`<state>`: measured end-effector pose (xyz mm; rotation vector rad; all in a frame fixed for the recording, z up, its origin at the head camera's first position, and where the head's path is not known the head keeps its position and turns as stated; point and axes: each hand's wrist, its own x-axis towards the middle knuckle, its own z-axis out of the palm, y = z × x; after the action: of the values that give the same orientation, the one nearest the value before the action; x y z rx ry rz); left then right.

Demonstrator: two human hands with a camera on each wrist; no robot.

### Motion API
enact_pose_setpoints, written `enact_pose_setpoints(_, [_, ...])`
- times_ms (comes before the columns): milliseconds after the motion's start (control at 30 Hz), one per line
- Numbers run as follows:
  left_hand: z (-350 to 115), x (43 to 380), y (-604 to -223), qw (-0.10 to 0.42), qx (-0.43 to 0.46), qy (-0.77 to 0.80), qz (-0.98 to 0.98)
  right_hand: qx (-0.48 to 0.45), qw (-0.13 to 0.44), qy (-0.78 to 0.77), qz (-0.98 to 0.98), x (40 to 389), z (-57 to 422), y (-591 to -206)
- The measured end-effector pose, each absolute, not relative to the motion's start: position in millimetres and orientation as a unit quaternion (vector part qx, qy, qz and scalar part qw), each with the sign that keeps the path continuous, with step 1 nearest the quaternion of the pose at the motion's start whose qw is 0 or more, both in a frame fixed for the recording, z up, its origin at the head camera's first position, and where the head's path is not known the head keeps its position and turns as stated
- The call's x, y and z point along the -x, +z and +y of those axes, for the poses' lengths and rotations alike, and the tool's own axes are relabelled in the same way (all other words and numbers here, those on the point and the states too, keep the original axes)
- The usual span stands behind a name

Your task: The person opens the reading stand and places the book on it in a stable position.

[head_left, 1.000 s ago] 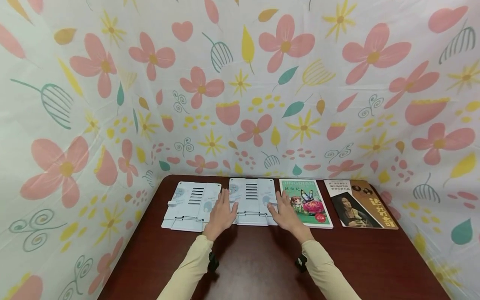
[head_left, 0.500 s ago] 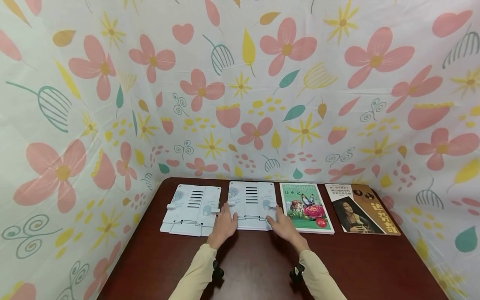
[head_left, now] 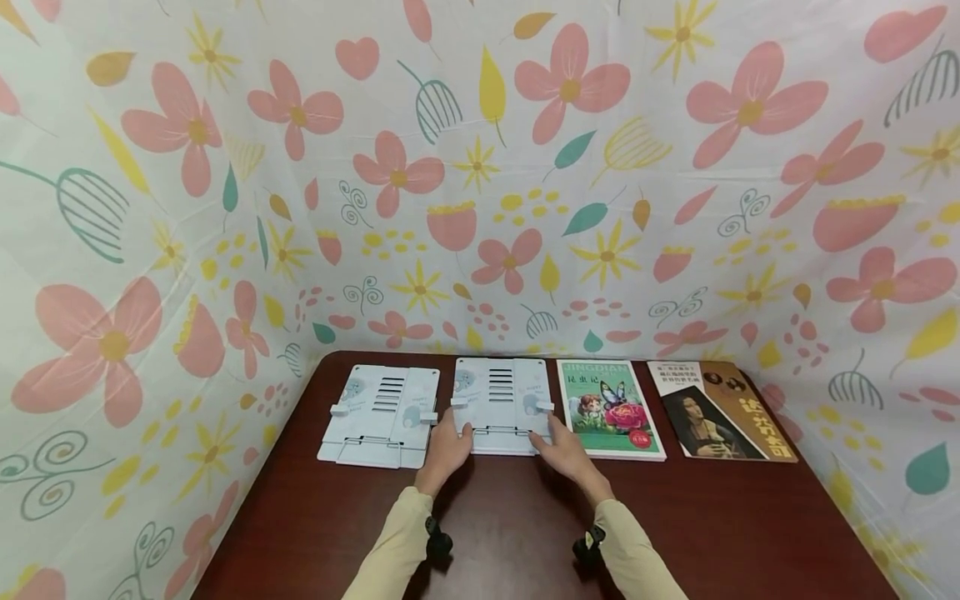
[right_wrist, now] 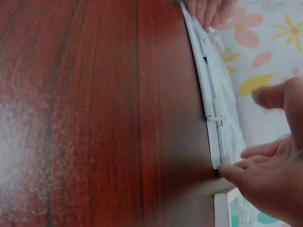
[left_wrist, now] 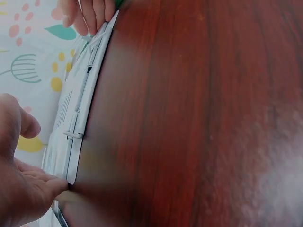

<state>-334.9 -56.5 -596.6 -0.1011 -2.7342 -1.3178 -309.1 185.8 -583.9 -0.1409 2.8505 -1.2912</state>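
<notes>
A flat, folded white book stand (head_left: pixel 504 396) with slots, small side tabs and a wire lip lies mid-table. My left hand (head_left: pixel 447 447) is at its lower left corner, my right hand (head_left: pixel 562 452) at its lower right corner. In the left wrist view, the left fingers (left_wrist: pixel 49 185) touch the stand's (left_wrist: pixel 79 118) edge, the thumb raised apart from it. The right wrist view has the right fingertips (right_wrist: pixel 230 171) against the opposite edge of the stand (right_wrist: pixel 211 94), that thumb also up and free. Neither hand is closed around the stand.
A second white book stand (head_left: pixel 381 408) lies left of the left hand. To the right are a green-covered children's book (head_left: pixel 611 408) with a butterfly and a brown-and-white book (head_left: pixel 722 410) with a portrait. Flower-printed cloth (head_left: pixel 510 167) surrounds the dark red wooden table (head_left: pixel 510 533).
Both hands have come down from above the middle stand to its lower side edges, moving slightly nearer each other. The stands and books stay in place; the head view shifts slightly.
</notes>
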Motion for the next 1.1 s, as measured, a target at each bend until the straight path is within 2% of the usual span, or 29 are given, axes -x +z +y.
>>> enact_pose_setpoints(333, [-62.5,327.9,-598.7,0.016,0.041,-0.445,-0.894,0.029,0.033,-0.423,0.905,298.7,187.5,-584.0])
enact_pose_setpoints(1100, [-71.4,275.0,-603.5,0.039,0.088,-0.425,-0.900,0.023,0.013,-0.403,0.915,238.3,180.9,-581.0])
